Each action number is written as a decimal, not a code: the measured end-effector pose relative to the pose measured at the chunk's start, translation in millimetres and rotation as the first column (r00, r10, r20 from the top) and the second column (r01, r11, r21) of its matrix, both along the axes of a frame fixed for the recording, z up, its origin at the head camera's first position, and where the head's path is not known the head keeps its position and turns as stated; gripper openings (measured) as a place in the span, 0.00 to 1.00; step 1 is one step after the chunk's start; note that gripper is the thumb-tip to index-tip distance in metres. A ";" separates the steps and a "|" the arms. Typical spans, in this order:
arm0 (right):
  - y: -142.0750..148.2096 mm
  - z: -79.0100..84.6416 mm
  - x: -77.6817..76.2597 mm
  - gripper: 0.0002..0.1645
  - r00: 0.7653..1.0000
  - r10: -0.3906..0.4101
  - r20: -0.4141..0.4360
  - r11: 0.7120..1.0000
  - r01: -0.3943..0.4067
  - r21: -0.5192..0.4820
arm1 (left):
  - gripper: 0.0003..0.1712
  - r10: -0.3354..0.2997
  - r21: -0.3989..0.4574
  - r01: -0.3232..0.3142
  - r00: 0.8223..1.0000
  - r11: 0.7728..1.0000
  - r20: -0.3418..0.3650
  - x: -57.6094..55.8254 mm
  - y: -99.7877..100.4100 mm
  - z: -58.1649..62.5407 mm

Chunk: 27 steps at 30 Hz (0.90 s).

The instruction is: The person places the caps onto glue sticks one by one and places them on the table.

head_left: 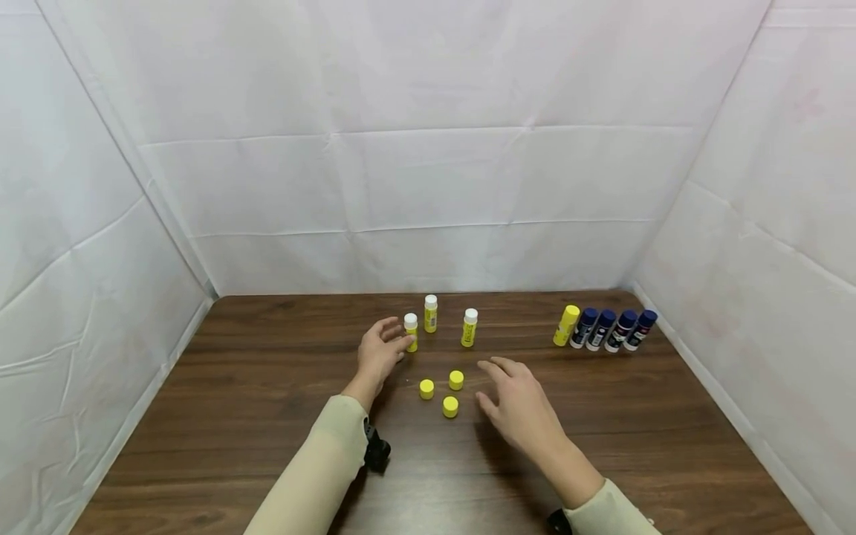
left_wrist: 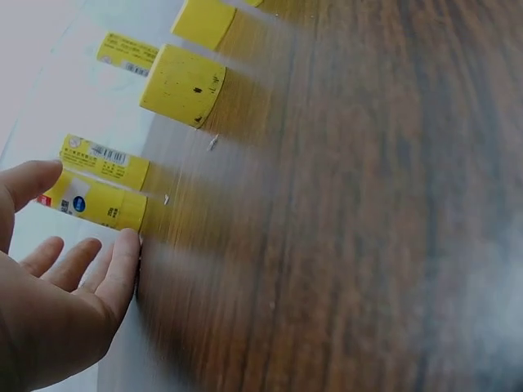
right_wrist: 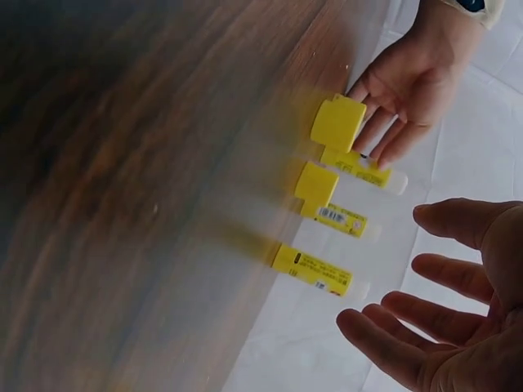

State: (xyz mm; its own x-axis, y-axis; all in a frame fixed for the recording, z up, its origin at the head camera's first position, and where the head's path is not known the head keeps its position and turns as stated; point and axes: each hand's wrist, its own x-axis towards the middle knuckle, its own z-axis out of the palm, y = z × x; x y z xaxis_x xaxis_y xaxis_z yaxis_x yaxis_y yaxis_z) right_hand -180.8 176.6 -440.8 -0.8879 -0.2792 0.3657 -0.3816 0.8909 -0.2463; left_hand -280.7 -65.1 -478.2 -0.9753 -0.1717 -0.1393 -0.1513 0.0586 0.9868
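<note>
Three upright glue sticks with yellow bodies and white tops stand toward the back: a left one (head_left: pixel 411 322), a middle one (head_left: pixel 431 315) and a right one (head_left: pixel 469 329). My left hand (head_left: pixel 380 355) is at the left glue stick, fingers loosely spread beside it. In the left wrist view the thumb and a fingertip lie close against that glue stick (left_wrist: pixel 102 202); contact is hard to tell. Three yellow caps (head_left: pixel 450 406) sit on the table in front. My right hand (head_left: pixel 524 409) hovers right of the caps, fingers apart, holding nothing.
At the back right of the brown wooden table (head_left: pixel 267 416) stand a yellow glue stick (head_left: pixel 566 325) and several dark blue-capped sticks (head_left: pixel 602 330) in a row. White cloth walls (head_left: pixel 428 186) border the table at the back and sides.
</note>
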 end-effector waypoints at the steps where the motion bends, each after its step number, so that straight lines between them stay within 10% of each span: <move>1: -1.1 -0.4 0.4 0.28 1.000 -0.001 0.004 1.000 0.001 -0.001 | 0.34 -0.002 0.007 0.002 1.000 1.000 0.000 -0.6 0.2 -0.5; 27: -21.9 -1.4 8.8 0.28 0.997 0.021 0.077 0.998 -0.017 -0.059 | 0.22 0.087 -0.215 -0.086 0.996 0.973 -0.004 -8.4 15.0 1.9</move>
